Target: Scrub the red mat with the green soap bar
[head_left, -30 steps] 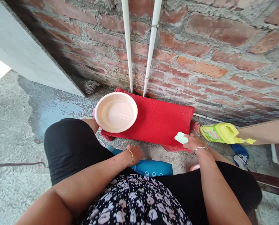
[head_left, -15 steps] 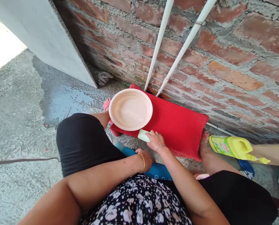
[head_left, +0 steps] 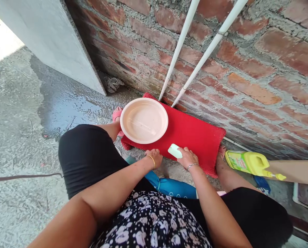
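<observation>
A red mat with a shaggy edge lies spread in front of me between my feet. On its left end stands a pale pink round basin; clear water seems to be in it. My right hand is closed around the near end of a pale green scrub brush, held over the mat's front part, with its underside hidden. My left hand is at the mat's near edge, right of the basin, fingers bent down onto the edge. Its fingertips are partly hidden.
Behind the mat rises a brick wall with two white pipes. A yellow detergent jug lies by my right foot. A grey slab leans at the left, near a crumpled rag. The concrete floor is wet there.
My right hand has moved right with the scrub brush, from the mat's near edge onto its surface. My left hand has risen from near my lap to the mat's edge. The basin stays put.
</observation>
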A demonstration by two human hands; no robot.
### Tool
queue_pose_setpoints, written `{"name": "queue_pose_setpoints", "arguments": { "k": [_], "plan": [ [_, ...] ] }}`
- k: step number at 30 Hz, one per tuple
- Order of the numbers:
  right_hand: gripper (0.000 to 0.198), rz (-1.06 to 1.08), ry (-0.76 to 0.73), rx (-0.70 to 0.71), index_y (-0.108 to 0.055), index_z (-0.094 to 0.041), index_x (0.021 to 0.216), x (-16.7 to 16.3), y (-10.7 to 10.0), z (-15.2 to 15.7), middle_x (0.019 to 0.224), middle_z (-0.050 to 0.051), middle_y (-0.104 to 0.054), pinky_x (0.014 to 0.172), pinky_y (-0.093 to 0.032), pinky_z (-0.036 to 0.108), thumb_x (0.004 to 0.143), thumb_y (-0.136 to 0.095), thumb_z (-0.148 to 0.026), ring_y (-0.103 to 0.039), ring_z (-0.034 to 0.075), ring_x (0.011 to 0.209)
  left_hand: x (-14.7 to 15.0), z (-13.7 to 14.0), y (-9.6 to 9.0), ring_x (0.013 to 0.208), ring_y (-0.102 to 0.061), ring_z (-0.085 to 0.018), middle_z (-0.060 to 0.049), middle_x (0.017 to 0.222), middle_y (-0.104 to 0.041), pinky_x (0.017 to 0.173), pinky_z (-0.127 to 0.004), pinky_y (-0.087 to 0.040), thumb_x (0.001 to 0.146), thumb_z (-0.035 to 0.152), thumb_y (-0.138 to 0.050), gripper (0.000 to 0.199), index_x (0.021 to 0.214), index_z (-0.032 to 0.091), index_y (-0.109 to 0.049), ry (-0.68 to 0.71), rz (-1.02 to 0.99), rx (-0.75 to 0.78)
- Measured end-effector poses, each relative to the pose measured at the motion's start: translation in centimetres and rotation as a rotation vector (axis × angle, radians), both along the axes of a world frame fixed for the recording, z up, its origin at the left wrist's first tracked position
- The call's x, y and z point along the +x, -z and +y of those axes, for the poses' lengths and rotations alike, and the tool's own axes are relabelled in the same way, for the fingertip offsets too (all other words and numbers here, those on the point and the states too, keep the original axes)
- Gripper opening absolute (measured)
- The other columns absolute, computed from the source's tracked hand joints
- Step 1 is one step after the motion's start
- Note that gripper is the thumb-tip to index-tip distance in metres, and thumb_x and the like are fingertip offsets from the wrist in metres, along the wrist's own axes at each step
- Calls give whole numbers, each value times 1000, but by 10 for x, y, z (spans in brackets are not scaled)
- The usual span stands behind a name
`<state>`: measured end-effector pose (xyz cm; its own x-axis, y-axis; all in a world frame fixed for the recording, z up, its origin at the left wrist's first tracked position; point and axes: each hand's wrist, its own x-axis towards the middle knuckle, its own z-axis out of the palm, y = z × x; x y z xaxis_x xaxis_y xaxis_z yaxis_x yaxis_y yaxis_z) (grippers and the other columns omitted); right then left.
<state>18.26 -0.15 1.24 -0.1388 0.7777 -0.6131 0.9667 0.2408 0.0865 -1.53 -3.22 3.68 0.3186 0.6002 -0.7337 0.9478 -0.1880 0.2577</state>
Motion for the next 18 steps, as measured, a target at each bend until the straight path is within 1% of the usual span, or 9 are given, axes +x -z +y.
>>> {"name": "queue_pose_setpoints", "arguments": {
  "k": [4, 6, 8, 10, 12, 14, 16, 18],
  "plan": [
    [52, -47, 103, 27, -50, -30, 125, 27, -6, 0, 107, 6, -53, 72, -36, 31, 74, -57, -34, -53, 22, 91, -11, 16, 23, 123, -37, -32, -17, 136, -38, 85, -56, -43, 84, 17, -36, 44, 124, 22, -51, -120, 66, 53],
    [56, -3, 110, 44, -48, -30, 128, 25, -6, -2, 110, 6, -52, 73, -37, 30, 72, -58, -35, -53, 21, 91, -12, 17, 32, 129, -29, -35, -18, 142, -32, 87, -60, -40, 81, 18, -41, 47, 128, 22, -48, -127, 103, 10],
    [57, 57, 69, 32, -47, -32, 128, 15, -4, -3, 111, 5, -52, 73, -37, 30, 72, -58, -35, -53, 21, 92, -10, 16, 38, 133, -21, -39, -19, 147, -24, 88, -62, -38, 77, 19, -49, 53, 130, 21, -45, -114, 146, -41],
    [54, 78, 27, 12, -48, -34, 126, 8, 0, -5, 111, 4, -53, 73, -36, 30, 73, -57, -32, -52, 21, 93, -8, 16, 42, 134, -18, -41, -21, 149, -18, 89, -61, -38, 75, 21, -54, 59, 132, 19, -42, -94, 164, -65],
    [51, 46, 27, -2, -49, -35, 125, 13, 2, -6, 111, 5, -53, 73, -36, 31, 74, -56, -30, -53, 22, 94, -6, 16, 45, 134, -20, -42, -23, 148, -17, 89, -58, -39, 72, 24, -58, 65, 134, 17, -39, -68, 164, -71],
    [51, -10, 70, -12, -49, -34, 125, 27, 1, -7, 111, 5, -53, 73, -36, 31, 75, -55, -29, -53, 22, 93, -5, 18, 49, 132, -23, -43, -25, 147, -18, 90, -56, -39, 68, 29, -62, 72, 134, 15, -38, -45, 170, -68],
    [52, -46, 106, -19, -49, -33, 126, 40, -1, -8, 111, 6, -53, 73, -36, 32, 75, -55, -29, -53, 22, 93, -4, 19, 54, 131, -25, -44, -24, 145, -22, 92, -54, -39, 63, 33, -66, 77, 133, 15, -39, -33, 172, -60],
    [53, -36, 101, -15, -48, -32, 127, 40, -3, -9, 113, 6, -52, 75, -35, 32, 75, -55, -30, -52, 22, 93, -4, 20, 60, 131, -26, -44, -23, 144, -24, 95, -53, -37, 60, 36, -68, 79, 132, 16, -41, -38, 169, -58]
  ]
}}
